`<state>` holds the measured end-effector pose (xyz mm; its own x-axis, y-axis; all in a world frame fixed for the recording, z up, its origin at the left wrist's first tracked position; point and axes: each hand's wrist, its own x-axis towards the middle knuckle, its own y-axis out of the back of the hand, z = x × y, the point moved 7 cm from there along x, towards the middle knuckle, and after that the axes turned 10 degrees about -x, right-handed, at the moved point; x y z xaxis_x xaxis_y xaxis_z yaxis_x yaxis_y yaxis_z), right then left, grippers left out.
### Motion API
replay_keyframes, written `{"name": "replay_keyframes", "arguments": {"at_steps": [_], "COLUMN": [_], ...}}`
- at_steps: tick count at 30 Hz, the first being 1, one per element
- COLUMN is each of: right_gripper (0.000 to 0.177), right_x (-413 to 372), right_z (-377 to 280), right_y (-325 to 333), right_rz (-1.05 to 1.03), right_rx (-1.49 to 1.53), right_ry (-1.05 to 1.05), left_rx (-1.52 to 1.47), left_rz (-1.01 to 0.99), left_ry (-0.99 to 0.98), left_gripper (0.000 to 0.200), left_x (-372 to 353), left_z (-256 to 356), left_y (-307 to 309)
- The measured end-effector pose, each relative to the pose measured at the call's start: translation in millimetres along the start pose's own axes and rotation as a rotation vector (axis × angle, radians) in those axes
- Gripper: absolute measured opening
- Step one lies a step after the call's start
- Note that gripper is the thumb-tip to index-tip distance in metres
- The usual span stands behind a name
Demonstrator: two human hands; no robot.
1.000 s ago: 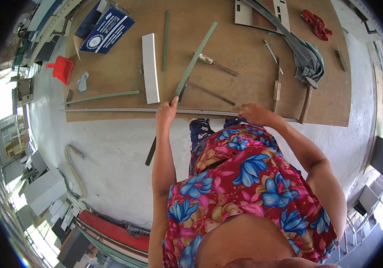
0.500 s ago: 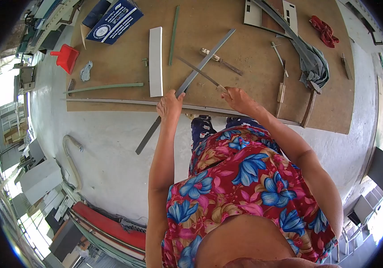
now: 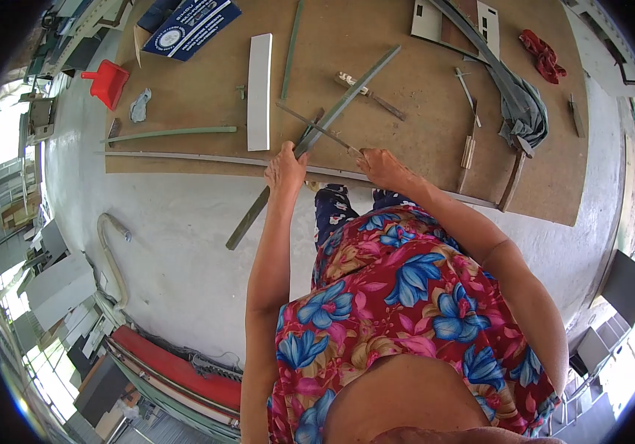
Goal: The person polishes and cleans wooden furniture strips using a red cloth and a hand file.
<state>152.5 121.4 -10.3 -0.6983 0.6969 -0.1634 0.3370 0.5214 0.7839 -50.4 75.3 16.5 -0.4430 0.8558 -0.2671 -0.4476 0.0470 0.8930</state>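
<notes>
Through the left grip (image 3: 285,170), apparently, a slanted strip (image 3: 348,101).

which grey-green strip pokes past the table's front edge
The slanted strip in the left hand: its lower end juts beyond the table. The green strip beside the white board and the strip farther left stop short of that edge.

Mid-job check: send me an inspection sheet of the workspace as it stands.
Surface: flat brown tabletop, items spread across it.
Job's things: long grey-green strip, overhanging the near edge; thin dark tool crosses it, contact unclear.
Clutter: blue printed cardboard box, white rectangular board, crumpled red cloth.
Hands: left hand grips the strip; right hand grips the tool.
Cables: nothing seen on the tabletop.
Surroundings: curved beige hose on pale floor.
</notes>
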Motion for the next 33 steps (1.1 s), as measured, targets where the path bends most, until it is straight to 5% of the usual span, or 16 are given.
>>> {"name": "replay_keyframes", "arguments": {"at_steps": [3, 11, 20, 33], "right_gripper": [0.020, 0.028, 0.019, 0.024], "right_x": [0, 6, 2, 52], "right_z": [-9, 6, 6, 0], "right_y": [-4, -22, -30, -62], "right_rz": [-0.007, -0.167, -0.167, -0.299], "right_rx": [-0.142, -0.024, -0.080, -0.051], "right_ry": [0.135, -0.056, 0.106, -0.016], "left_rx": [0.044, 0.027, -0.022, -0.096], "left_rz": [-0.048, -0.098, -0.176, -0.155], "left_ry": [0.064, 0.107, 0.093, 0.038], "left_gripper": [0.034, 0.033, 0.036, 0.039], "left_x": [3, 3, 3, -1], "left_z": [-1, 0, -3, -7], "left_y": [-4, 1, -6, -18]}}
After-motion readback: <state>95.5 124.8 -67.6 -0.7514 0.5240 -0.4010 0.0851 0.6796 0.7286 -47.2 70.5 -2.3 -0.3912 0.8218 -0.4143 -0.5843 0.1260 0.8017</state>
